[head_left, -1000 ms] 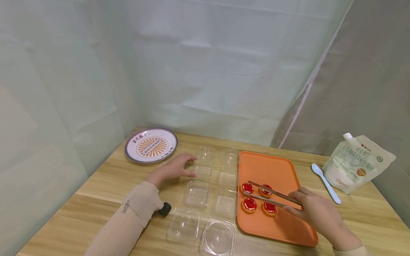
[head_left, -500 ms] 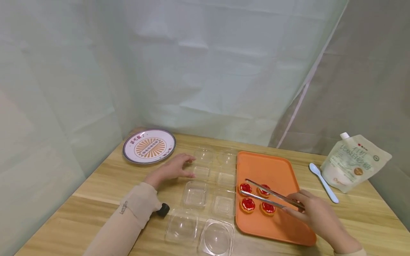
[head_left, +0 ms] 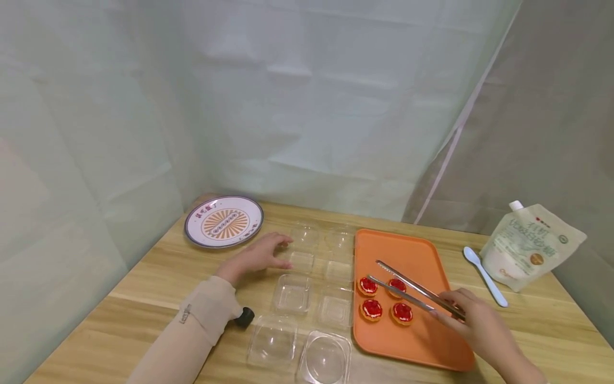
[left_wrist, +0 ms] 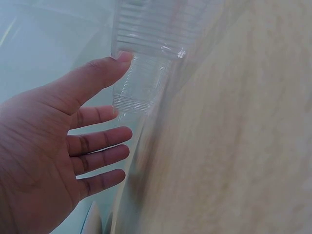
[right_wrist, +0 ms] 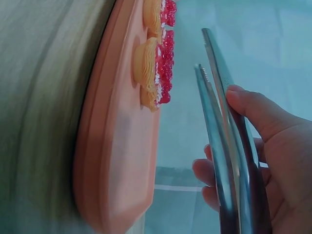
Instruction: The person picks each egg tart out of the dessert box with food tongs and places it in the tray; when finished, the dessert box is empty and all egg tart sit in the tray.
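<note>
My right hand (head_left: pixel 484 325) holds metal tongs (right_wrist: pixel 229 136) over the orange tray (head_left: pixel 398 245). Several small tarts (head_left: pixel 372 310) with red topping sit together at the tray's left side. In the right wrist view the tong tips are parted, with nothing between them and apart from the tarts (right_wrist: pixel 146 63). My left hand (head_left: pixel 259 253) hovers left of the far clear plastic boxes, fingers loosely extended and holding nothing. From the left wrist, its thumb overlaps the edge of a clear box (left_wrist: pixel 146 34); whether they touch is unclear.
Clear plastic boxes with opened lids, such as the near box (head_left: pixel 326 357), stand in two columns left of the tray. A patterned plate (head_left: pixel 225 221) lies at the back left. Rightward are a light blue spoon (head_left: pixel 484 276) and a spouted pouch (head_left: pixel 530 245).
My right hand has drawn the tongs up and a little to the right, away from the tarts. The left hand has stayed nearly still.
</note>
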